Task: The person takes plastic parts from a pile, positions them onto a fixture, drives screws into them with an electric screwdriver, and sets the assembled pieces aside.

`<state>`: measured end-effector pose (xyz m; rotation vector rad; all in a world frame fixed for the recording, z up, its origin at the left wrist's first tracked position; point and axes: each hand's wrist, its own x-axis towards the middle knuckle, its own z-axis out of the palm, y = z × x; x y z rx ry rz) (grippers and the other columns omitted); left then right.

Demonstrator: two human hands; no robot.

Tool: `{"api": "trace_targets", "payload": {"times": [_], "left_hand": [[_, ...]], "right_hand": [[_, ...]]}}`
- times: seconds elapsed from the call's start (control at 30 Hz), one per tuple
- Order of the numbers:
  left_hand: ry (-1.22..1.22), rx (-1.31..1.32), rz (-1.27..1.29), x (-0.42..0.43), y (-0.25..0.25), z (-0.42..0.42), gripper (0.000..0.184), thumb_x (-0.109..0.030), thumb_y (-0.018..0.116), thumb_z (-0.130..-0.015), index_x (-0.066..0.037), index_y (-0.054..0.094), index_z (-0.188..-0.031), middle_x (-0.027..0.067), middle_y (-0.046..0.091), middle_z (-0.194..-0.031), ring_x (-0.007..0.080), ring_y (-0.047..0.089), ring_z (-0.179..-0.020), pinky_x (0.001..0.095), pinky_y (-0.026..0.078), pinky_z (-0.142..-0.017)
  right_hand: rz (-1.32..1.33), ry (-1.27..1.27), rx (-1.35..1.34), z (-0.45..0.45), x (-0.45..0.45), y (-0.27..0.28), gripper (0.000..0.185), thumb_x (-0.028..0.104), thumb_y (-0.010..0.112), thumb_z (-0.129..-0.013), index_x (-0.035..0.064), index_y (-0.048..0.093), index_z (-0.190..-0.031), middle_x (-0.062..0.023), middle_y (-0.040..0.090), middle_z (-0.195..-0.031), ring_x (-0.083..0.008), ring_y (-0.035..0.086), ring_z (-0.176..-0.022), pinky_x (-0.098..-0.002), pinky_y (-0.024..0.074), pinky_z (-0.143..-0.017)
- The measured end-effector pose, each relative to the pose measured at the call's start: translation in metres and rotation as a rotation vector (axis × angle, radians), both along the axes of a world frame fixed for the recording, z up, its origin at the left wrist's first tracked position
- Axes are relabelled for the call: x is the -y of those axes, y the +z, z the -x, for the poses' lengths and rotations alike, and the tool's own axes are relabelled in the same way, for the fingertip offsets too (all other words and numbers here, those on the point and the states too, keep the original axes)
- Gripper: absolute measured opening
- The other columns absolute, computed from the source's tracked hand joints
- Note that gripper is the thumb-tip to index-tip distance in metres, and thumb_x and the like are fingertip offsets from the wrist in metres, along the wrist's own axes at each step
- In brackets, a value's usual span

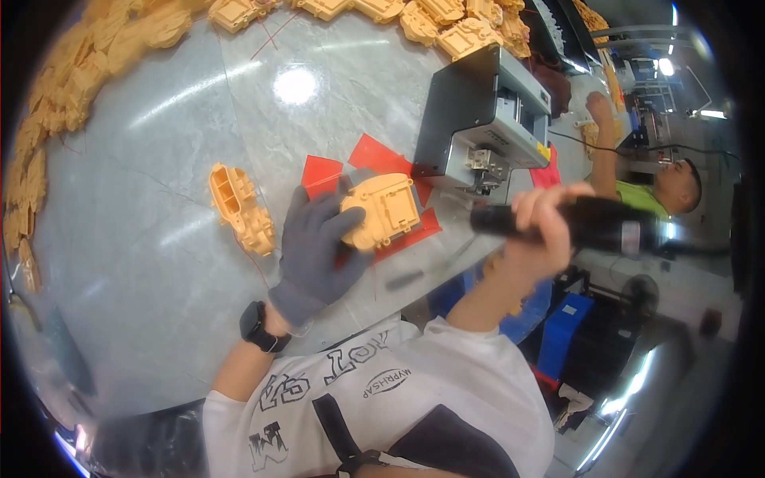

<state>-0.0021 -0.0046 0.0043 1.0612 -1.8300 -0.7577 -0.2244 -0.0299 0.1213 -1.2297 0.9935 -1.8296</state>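
Observation:
My left hand [320,247], in a grey glove, grips a yellow plastic housing [384,209] by its left edge, thumb on top. The housing lies over red pieces [322,174] on the grey table. My right hand [546,227], bare and slightly blurred, is wrapped round a black electric screwdriver [594,225]. The driver's tip end points left, apart from the housing. Left of my gloved hand lies a second yellow housing [243,209], with open compartments facing up and thin red wires.
A black and grey machine [486,119] stands on the table [159,295] beyond my hands. Heaps of yellow housings [72,88] line the far and left edges. A dark tool [405,280] lies near the front edge. Another person [637,191] is at the right.

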Motion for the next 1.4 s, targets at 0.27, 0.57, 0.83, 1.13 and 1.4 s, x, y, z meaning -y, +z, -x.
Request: {"api": "trace_targets", "payload": {"times": [0.27,0.57,0.83,1.13,1.4], "left_hand": [[0.002,0.020,0.029,-0.002,-0.001,-0.001,0.047,-0.010,0.066,-0.067,-0.006,0.050,-0.110,0.0172,0.054,-0.109,0.0332,0.050,-0.105,0.0536,0.024,-0.102],[-0.012,0.008,0.025,-0.001,-0.001,-0.003,0.046,-0.010,0.066,-0.067,-0.006,0.050,-0.110,0.0161,0.054,-0.111,0.0336,0.050,-0.106,0.0533,0.024,-0.103],[-0.003,0.008,0.025,-0.001,-0.001,-0.003,0.047,-0.009,0.066,-0.067,-0.006,0.050,-0.111,0.0164,0.054,-0.111,0.0340,0.050,-0.107,0.0536,0.024,-0.103],[0.023,-0.066,0.055,0.002,0.001,0.000,0.041,-0.009,0.066,-0.066,-0.009,0.051,-0.104,0.0136,0.053,-0.101,0.0325,0.052,-0.093,0.0490,0.032,-0.093],[-0.019,-0.022,0.013,0.000,-0.004,0.000,0.047,-0.012,0.068,-0.066,-0.007,0.050,-0.109,0.0158,0.054,-0.112,0.0344,0.051,-0.106,0.0542,0.025,-0.102]], "right_hand": [[0.151,0.222,-0.073,-0.036,-0.019,-0.010,0.042,-0.004,0.054,-0.070,0.0026,0.035,-0.106,-0.0076,0.049,-0.063,-0.0173,0.049,-0.049,-0.0325,0.0424,-0.051],[0.066,0.113,-0.080,-0.055,-0.014,-0.011,0.039,-0.006,0.054,-0.070,0.0032,0.037,-0.103,-0.0059,0.048,-0.062,-0.0146,0.047,-0.048,-0.0302,0.0421,-0.049],[0.003,0.143,-0.073,-0.055,-0.007,-0.014,0.038,-0.008,0.055,-0.069,0.0037,0.037,-0.100,-0.0060,0.048,-0.063,-0.0131,0.046,-0.048,-0.0273,0.0423,-0.047],[0.001,0.209,-0.040,-0.053,0.000,-0.023,0.039,-0.008,0.060,-0.068,0.0042,0.036,-0.096,-0.0062,0.048,-0.064,-0.0119,0.047,-0.048,-0.0261,0.0433,-0.047],[0.041,0.158,-0.083,-0.058,-0.006,-0.029,0.039,-0.009,0.059,-0.069,0.0043,0.036,-0.097,-0.0063,0.049,-0.064,-0.0122,0.047,-0.049,-0.0260,0.0424,-0.047]]}}
